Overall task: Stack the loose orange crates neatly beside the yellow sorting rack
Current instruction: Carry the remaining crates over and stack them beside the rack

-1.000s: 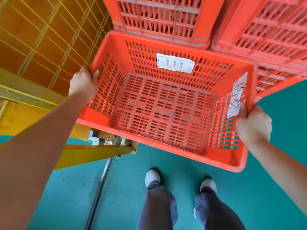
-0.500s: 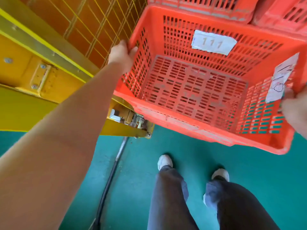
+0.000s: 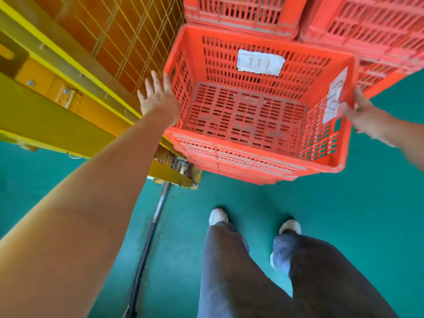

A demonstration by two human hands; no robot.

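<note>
Orange crate [image 3: 259, 88] lies between hands, seated on lower crate [image 3: 241, 166] of same kind. Yellow rack [image 3: 68, 99] stands just beyond left hand.

Left hand [image 3: 158, 99] flat, fingers spread straight, palm at crate's left wall, nothing gripped. Right hand [image 3: 360, 109] at right rim, blurred; grip or bare touch cannot be told.

Step judged as seating: rims to be squared, corners pressed evenly until nested.

Rigid slotted plastic, lattice walls and floor, paper label [image 3: 260, 63] on far wall.

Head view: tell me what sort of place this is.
Probably a warehouse or sorting hall: slatted orange crates stacked together, one bearing a paper label marked "111", a yellow steel rack with wire mesh, and a painted green floor.
</note>
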